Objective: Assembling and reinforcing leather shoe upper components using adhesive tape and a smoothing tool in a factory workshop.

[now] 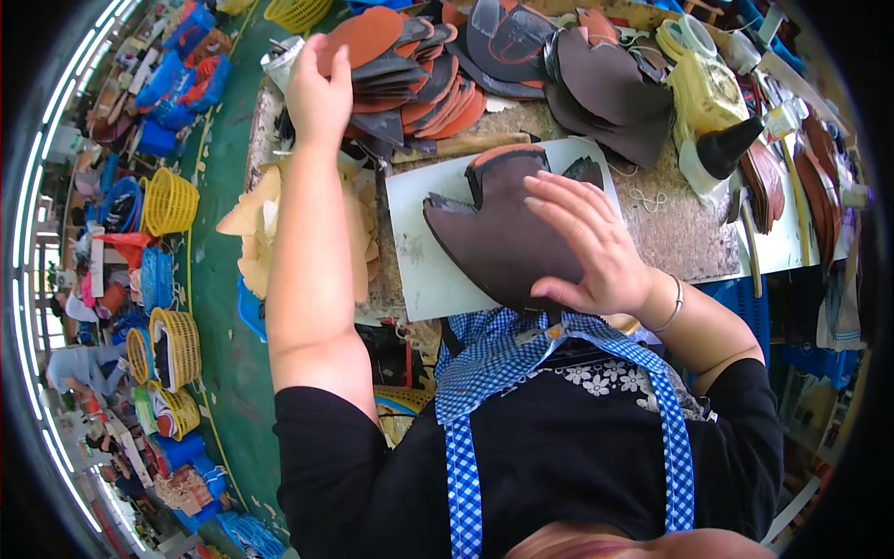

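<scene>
My left hand (321, 98) reaches to the far left of the bench. Its thumb and fingers close on the edge of a reddish-brown rounded leather piece (372, 35) at a pile of cut leather pieces (428, 88). My right hand (596, 244) is open, fingers outstretched, over the right side of a dark brown curved leather piece (503, 219). That piece has a notch and a reddish strip along its far edge. It lies on a pale board (410, 252) in front of me. Whether my right palm presses on it is hard to tell.
Dark brown leather pieces (610, 88) are stacked behind the board. A black cone-shaped nozzle (729, 149) and a yellowish container (708, 93) stand to the right. Tan cut pieces (265, 224) lie at the left bench edge. Yellow baskets (170, 200) stand beyond the green floor.
</scene>
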Motion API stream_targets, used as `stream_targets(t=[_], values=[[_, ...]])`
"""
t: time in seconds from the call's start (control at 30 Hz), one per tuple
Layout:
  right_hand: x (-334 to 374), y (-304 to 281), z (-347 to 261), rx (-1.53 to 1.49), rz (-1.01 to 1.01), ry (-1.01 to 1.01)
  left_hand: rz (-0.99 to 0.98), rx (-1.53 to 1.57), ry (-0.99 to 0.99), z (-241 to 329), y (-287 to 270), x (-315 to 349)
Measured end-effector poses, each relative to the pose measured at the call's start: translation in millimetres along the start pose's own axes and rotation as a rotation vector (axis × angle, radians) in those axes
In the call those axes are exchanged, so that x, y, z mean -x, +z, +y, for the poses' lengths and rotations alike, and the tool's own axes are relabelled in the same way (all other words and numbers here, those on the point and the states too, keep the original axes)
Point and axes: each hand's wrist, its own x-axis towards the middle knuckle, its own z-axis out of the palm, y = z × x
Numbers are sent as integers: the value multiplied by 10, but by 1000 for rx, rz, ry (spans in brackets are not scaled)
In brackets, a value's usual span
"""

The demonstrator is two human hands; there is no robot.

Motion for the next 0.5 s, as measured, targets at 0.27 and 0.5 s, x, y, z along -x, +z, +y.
stream_targets(t=[0.27, 0.5], values=[[-67, 111, 238, -190, 91, 280, -605, -448, -144, -210, 186, -360], [-1338, 631, 672, 264, 151, -188, -513, -646, 261, 14, 349, -241]])
